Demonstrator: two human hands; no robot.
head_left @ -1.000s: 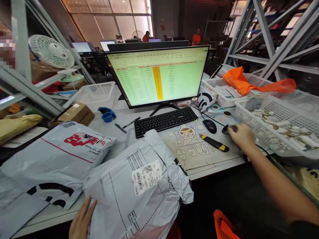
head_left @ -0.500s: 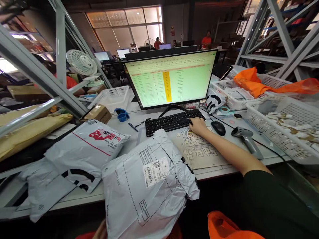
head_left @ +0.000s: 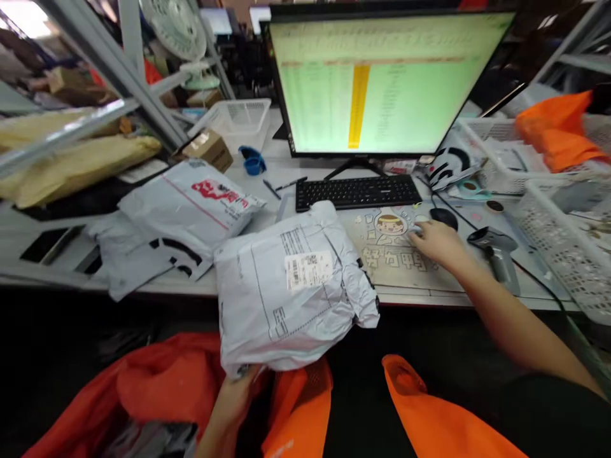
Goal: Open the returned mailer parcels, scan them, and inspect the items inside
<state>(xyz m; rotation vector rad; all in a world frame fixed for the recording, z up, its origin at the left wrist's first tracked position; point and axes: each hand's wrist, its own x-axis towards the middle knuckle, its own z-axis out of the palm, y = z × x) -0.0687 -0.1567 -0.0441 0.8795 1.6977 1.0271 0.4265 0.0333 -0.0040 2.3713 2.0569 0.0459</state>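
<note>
A white poly mailer parcel (head_left: 267, 280) with a printed barcode label (head_left: 309, 271) leans over the table's front edge, its near end raised off my lap. My left hand (head_left: 241, 385) grips this parcel at its lower edge, the fingers partly hidden beneath it. My right hand (head_left: 436, 242) is over the cartoon-printed mat (head_left: 391, 270), just left of the black mouse (head_left: 443, 218) and below the keyboard (head_left: 358, 192). Its fingers are blurred, with a pale spot at the tips that I cannot make out. A handheld barcode scanner (head_left: 499, 257) lies right of that hand.
The monitor (head_left: 382, 89) shows a spreadsheet. More white mailers (head_left: 186, 200) and a small carton (head_left: 209, 149) lie at left beside a metal rack post (head_left: 109, 70). White baskets (head_left: 554, 235) stand at right. Orange cloth (head_left: 300, 407) hangs below the table edge.
My right hand has left the keyboard and moved right and nearer, toward the mouse. The view has tilted down, showing my left hand's hold on the mailer more clearly.
</note>
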